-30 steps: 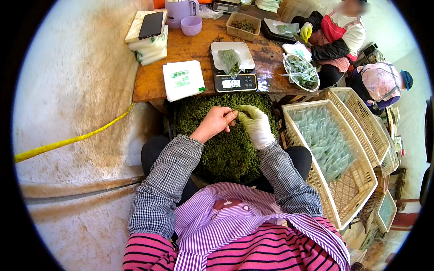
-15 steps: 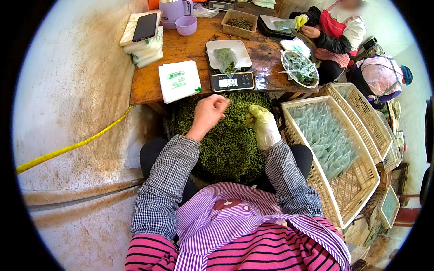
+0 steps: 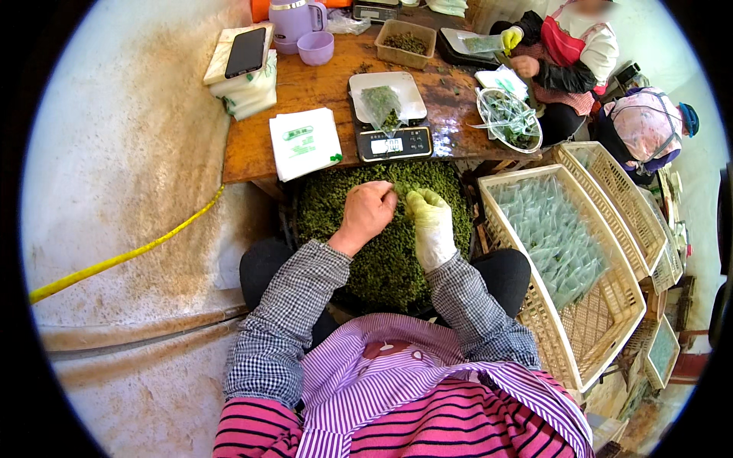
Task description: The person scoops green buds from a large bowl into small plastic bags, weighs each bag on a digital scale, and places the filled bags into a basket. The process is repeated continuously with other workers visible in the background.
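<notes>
My bare left hand (image 3: 367, 216) is closed, thumb and fingers pressed together, above a big heap of small green sprigs or buds (image 3: 336, 191) between my knees. Close beside it, my right hand (image 3: 430, 229), in a pale yellow-white glove, has its fingers curled shut. Whatever either hand holds is too small or hidden to make out against the green. Just beyond, a digital scale (image 3: 397, 143) bears a clear bag (image 3: 380, 107) partly filled with green pieces, lying on its white pan.
White printed bags (image 3: 305, 145) lie left of the scale. A phone (image 3: 246, 52) rests on stacked packs beside a purple cup (image 3: 316, 48). A tub (image 3: 405, 43) and a basket of bags (image 3: 508, 118) stand on the table. Right, a crate (image 3: 565, 336) holds filled bags; a co-worker (image 3: 569, 57) sits beyond.
My hands have come closer together and a little lower over the heap. The left moved right, the right moved left. The bag stays on the scale.
</notes>
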Motion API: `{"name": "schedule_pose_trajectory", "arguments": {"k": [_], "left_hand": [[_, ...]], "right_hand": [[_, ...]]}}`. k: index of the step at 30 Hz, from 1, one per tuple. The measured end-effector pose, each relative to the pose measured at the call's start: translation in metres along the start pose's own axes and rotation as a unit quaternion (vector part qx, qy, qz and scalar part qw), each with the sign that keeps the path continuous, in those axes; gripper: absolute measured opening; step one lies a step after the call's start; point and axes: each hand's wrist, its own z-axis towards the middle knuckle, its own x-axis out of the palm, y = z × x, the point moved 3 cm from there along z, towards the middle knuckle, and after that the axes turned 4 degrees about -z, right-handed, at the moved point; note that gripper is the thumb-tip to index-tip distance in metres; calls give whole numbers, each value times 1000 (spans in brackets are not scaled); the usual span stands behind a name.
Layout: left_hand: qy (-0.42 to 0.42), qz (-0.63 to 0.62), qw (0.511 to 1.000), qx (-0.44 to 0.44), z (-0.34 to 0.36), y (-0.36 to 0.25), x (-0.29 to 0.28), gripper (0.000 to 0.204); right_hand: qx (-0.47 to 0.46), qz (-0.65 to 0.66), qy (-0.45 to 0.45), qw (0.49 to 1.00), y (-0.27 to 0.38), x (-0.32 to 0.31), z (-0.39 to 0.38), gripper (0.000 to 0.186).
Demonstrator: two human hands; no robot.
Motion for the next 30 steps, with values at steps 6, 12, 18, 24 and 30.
{"name": "schedule_pose_trajectory", "arguments": {"k": [6,12,18,24,30], "left_hand": [[150,-79,963,-211,6,18,-9,25],[21,-160,962,-218,35,19,-8,33],[-145,-145,955,-214,79,33,14,29],[-149,-20,975,-163,80,43,17,23],[-75,-177,955,-227,81,59,11,22]], "right_hand": [[-28,-49,0,998,15,-12,0,19],[-224,-181,-98,953,28,-11,42,14],[-486,-489,-172,704,52,40,75,21],[-520,-615,-161,571,47,63,130,17],[-379,-626,-57,680,54,73,120,34]]}}
